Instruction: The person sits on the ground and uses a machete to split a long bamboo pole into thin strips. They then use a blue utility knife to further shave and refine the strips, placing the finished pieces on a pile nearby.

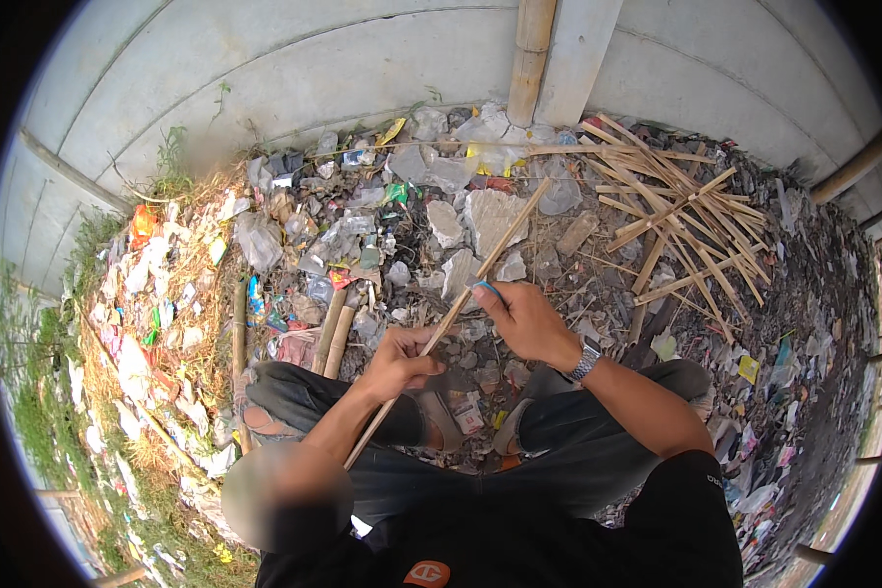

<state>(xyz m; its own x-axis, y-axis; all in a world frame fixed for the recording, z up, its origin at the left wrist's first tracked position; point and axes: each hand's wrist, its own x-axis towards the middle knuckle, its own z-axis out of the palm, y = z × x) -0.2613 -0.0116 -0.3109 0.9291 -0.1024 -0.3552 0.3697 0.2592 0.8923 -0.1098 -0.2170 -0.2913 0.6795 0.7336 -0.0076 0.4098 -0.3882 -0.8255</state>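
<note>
Bamboo strip (458, 312) between both hands' fingers (423, 365)

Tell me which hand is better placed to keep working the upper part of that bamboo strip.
Probably the right hand: it sits higher on the bamboo strip with a blue tool at it, while the left hand grips lower, steadying.

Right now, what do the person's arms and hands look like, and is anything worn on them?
Both forearms are bare, with no gloves on either hand. The right hand has a silvery metal wristwatch with a link band on its wrist. The left hand wears nothing that shows. A black short sleeve with a small white mark covers the right upper arm.
</note>
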